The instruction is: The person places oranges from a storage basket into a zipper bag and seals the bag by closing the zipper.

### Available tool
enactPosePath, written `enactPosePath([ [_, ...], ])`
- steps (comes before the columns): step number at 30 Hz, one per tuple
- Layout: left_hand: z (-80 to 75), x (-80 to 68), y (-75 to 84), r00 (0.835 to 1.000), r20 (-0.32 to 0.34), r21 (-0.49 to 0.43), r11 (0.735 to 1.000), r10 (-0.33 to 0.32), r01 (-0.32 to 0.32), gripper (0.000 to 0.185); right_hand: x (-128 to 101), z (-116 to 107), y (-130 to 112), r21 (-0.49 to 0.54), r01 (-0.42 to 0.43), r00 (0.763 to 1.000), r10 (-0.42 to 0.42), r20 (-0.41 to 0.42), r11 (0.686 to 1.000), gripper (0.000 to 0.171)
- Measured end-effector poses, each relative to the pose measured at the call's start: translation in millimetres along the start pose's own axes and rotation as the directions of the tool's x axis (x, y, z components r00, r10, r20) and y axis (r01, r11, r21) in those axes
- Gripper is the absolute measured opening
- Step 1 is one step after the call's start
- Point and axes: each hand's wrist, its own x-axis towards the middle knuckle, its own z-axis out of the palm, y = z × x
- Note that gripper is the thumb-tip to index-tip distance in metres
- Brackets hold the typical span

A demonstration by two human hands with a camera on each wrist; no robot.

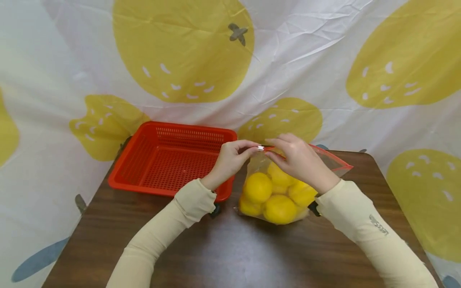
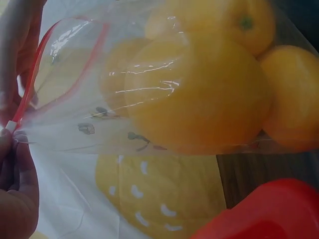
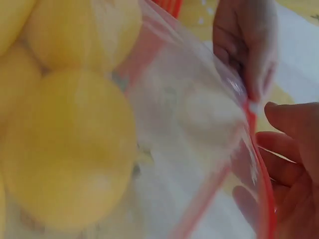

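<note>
A clear slider zip bag [image 1: 252,166] with a red zip strip stands on the table, full of several yellow-orange fruits [image 1: 281,209] that look like oranges. One shows a green stem end in the left wrist view. At the near end of the strip, my left hand [image 1: 230,160] pinches the white slider [image 1: 260,148] between thumb and forefinger. My right hand [image 1: 297,158] is beside it at the strip. In the right wrist view its thumb [image 3: 291,117] stands apart from the forefinger, while other fingers touch the bag's edge. Beyond that hand the bag's mouth gapes.
Left of the bag stands a red plastic basket [image 1: 173,168] with slotted walls and nothing in it. The brown wooden table [image 1: 230,256] runs beneath everything. A white cloth with yellow fruit prints [image 1: 183,48] hangs close behind the table.
</note>
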Motion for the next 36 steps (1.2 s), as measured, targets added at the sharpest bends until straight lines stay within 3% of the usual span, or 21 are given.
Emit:
enactPosePath([
  [5,-0.3,-0.5,-1.1,1.000,-0.022,-0.039,0.999,-0.009,0.008,0.015,9,16,-4,0.036,0.009,0.999,-0.008,-0.037,0.999,0.017],
  [11,-0.1,-0.5,-0.4,1.000,-0.030,-0.044,0.999,-0.008,0.007,0.014,12,16,-4,0.056,0.020,0.999,-0.017,-0.046,0.998,0.009],
  [21,1.1,0.3,2.9,0.999,-0.031,0.027,0.999,0.030,-0.029,0.015,8,15,0,-0.066,0.061,0.997,-0.064,-0.039,0.996,0.009],
  [28,-4.1,-1.2,-1.4,0.998,-0.050,0.128,0.992,0.027,-0.020,0.011,-12,8,12,-0.163,0.034,0.999,-0.036,-0.010,0.986,0.008],
  [36,-11.5,-2.8,-7.1,0.999,-0.051,0.143,0.990,0.005,0.002,0.012,-50,-4,43,-0.181,0.032,0.999,-0.037,-0.022,0.983,0.008],
])
